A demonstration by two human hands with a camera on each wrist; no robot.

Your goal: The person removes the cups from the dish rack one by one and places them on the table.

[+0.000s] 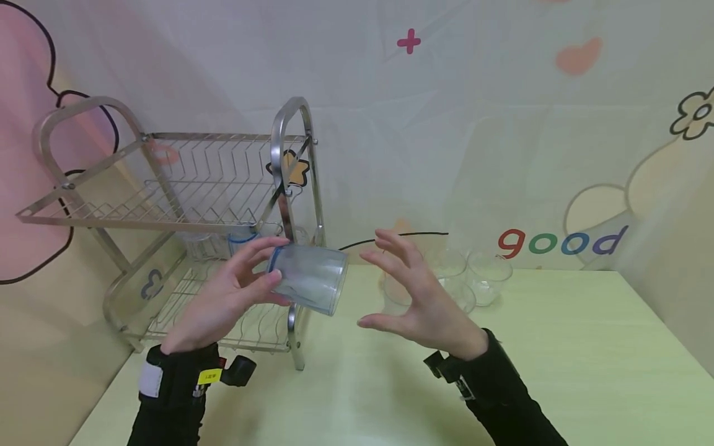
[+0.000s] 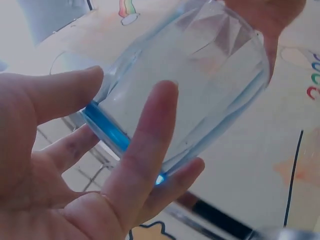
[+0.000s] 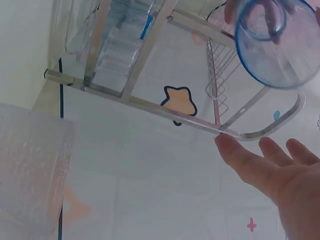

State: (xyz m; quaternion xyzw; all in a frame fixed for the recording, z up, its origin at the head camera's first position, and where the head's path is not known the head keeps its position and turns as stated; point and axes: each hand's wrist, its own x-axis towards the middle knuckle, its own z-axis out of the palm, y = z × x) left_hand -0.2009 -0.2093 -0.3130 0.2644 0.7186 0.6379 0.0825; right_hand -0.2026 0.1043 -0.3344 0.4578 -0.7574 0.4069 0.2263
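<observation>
Left hand (image 1: 225, 296) — grip pinching a tilted blue-banded glass (image 1: 311, 277); right hand (image 1: 424, 300), at the glass's three o'clock — grip spread.

Left sleeve (image 1: 167, 424): black, ending at the wrist; its white patch (image 1: 150, 380) lies on the side toward the left edge of the table (image 1: 586, 353). Away from that edge sit a yellow label (image 1: 209, 376) with small dark marks, a red fleck (image 1: 222, 362) and a dark block (image 1: 238, 371). Right sleeve (image 1: 504, 393): likewise black, bearing an angular dark block (image 1: 434, 365) and a silvery piece (image 1: 464, 389). Left hand (image 1: 220, 300) and right hand (image 1: 428, 303): bare.
</observation>
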